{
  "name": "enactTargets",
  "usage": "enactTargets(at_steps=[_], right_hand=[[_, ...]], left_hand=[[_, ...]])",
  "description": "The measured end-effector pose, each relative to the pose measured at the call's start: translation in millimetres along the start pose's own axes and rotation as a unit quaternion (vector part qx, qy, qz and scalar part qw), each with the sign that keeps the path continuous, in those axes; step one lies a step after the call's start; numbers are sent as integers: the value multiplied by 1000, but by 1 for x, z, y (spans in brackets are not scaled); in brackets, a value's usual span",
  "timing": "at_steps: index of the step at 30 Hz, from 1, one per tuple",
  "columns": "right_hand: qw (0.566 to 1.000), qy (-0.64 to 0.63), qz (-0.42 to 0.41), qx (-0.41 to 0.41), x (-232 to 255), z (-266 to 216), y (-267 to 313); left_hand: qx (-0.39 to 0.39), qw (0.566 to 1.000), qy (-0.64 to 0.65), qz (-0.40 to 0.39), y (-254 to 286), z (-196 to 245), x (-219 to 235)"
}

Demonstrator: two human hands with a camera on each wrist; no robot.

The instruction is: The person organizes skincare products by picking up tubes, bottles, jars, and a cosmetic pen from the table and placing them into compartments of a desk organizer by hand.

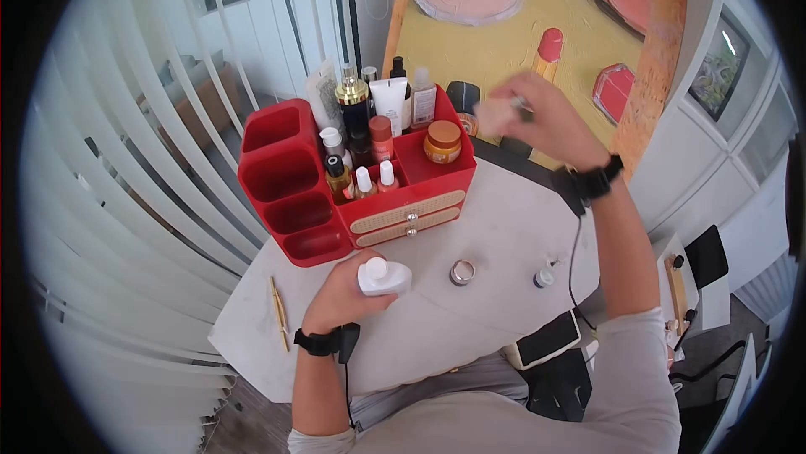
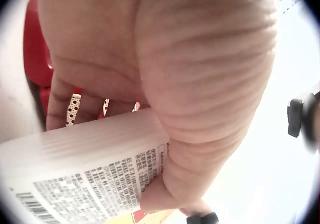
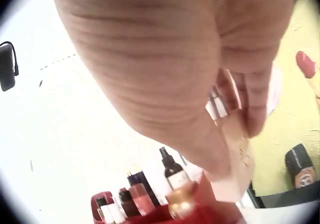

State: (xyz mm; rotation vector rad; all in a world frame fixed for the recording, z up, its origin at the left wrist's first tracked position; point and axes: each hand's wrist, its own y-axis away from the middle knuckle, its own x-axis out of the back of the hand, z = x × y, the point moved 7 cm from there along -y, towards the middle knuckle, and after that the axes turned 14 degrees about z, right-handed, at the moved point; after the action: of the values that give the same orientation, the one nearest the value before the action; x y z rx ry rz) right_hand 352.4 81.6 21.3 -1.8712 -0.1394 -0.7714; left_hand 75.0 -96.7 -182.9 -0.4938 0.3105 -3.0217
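Observation:
My left hand [image 1: 340, 296] grips a white bottle [image 1: 388, 279] over the front left of the table. In the left wrist view, small printed text covers the bottle's side. My right hand [image 1: 550, 118] is raised behind the right side of a red cosmetics organizer [image 1: 315, 246]. Between its thumb and fingers it holds a pale pink flat-sided bottle [image 3: 237, 156] with a silvery neck. Blur softens that bottle in the head view. An amber jar [image 1: 442, 141] with a golden lid sits in the organizer's right compartment, near the right hand.
Several bottles and tubes, among them a white tube [image 1: 389, 103], stand in the organizer. On the marble-look table [image 1: 504, 320] lie a round metallic item [image 1: 462, 272], a small container [image 1: 544, 277] and thin gold sticks [image 1: 279, 313]. Blinds [image 1: 159, 168] hang left; a painted yellow panel [image 1: 470, 47] stands behind.

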Motion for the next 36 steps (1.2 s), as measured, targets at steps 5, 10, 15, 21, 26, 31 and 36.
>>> enactTargets(at_steps=[5,10,15,21,26,31,36], right_hand=[[998,11,-53,-20,-62,8,-63],[972,125,-198,7,-114,18,-62],[969,163,-175,69,-127,13,-53],[969,116,-198,87,-118,25,-55],[995,78,-60,31,-37,-18,-8],[951,164,-253,-68,14,-17,137],[880,236,-374,-172,8,-46,235]], left_hand=[[3,1000,6,4,0,5,1],[11,1000,10,7,0,2,2],[-18,1000,-10,6,0,3,2],[-20,999,-23,18,0,8,2],[-7,1000,-13,24,0,3,2],[9,1000,12,11,-2,6,-4],[1,999,-7,33,-1,8,-1]])
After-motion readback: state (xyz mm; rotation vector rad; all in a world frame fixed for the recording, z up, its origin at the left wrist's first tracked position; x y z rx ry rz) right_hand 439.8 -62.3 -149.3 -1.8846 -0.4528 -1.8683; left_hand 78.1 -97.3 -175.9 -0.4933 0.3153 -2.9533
